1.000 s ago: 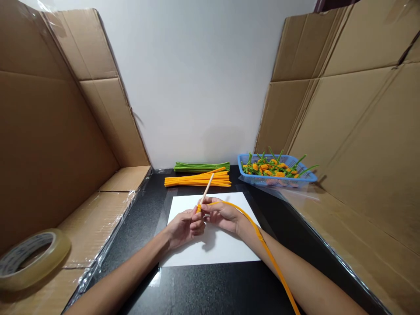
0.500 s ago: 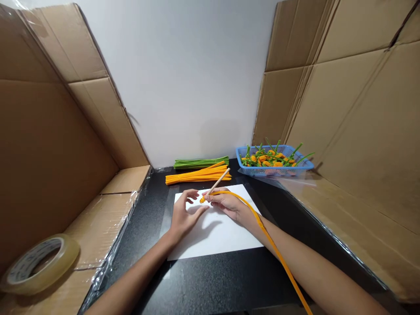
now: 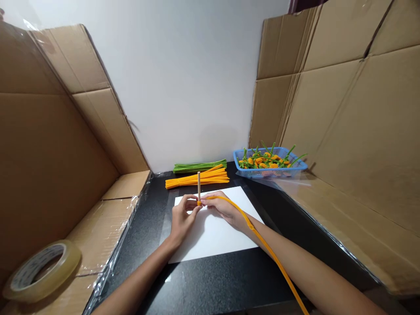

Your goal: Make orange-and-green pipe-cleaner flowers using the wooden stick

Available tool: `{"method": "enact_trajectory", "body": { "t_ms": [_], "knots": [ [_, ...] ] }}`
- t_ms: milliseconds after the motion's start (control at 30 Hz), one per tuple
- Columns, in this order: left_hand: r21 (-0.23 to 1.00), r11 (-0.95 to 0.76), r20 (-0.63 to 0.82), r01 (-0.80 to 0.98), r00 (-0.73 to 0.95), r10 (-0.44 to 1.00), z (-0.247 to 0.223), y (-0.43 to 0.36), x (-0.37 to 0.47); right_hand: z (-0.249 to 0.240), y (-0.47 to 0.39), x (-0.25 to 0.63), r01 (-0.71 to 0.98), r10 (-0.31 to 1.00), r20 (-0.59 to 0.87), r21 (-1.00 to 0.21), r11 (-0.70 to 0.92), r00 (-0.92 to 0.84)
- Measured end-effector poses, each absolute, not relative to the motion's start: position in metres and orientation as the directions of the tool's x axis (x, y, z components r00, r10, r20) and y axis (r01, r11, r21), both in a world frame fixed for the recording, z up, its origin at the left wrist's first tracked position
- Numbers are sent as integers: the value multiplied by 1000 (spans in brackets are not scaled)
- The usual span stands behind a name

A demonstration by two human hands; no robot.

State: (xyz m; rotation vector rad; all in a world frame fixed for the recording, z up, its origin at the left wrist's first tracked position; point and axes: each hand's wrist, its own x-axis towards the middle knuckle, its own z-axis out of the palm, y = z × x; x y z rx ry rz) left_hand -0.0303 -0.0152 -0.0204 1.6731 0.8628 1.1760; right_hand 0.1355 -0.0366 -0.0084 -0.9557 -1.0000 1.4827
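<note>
Left fingers: pinching coil | right fingers: gripping orange strip | stick: axis upright, tip up

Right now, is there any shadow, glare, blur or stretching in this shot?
In the head view, a soft shadow lies on the paper beside the left hand; in the head view, glints streak the film to the left; in the head view, the tape looks stretched, perhaps by a wide lens; in the head view, the stick reads fairly sharp.
</note>
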Motion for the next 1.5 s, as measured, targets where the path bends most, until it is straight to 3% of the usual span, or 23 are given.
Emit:
{"method": "enact_trajectory", "body": {
  "t_ms": [133,267,433,567,733,900,1100,1267,1500],
  "knots": [
    [965,-261,254,-24,339,906,-20,-15,-27,-10,-34,140,-261,995,-37,-963,-60,-92],
    [984,-71,132,-163,400,907,-20,-10,-25,-12,-30,152,-242,981,44,-970,-2,-187],
    [935,229,-56,-270,526,849,-21,-3,-27,-13,-28,161,-281,960,-78,-947,-156,-268],
    [900,333,-98,-282,613,784,-20,2,-29,-14,-27,160,-299,946,-85,-937,-183,-312],
    [928,245,-39,-281,580,813,-20,0,-27,-15,-26,158,-287,969,-48,-950,-119,-240],
    [982,97,12,-161,566,824,-19,-9,-22,-15,-29,155,-309,958,-8,-946,-101,-287],
    [980,131,-14,-150,606,795,-19,-8,-24,-10,-34,156,-305,965,-34,-945,-116,-262],
    [985,136,-33,-108,653,756,-20,-7,-27,-6,-35,158,-222,936,-54,-965,-138,-348],
    [977,89,60,-194,651,756,-23,-7,-27,-11,-30,153,-241,949,20,-969,-59,-314]
  ]
}}
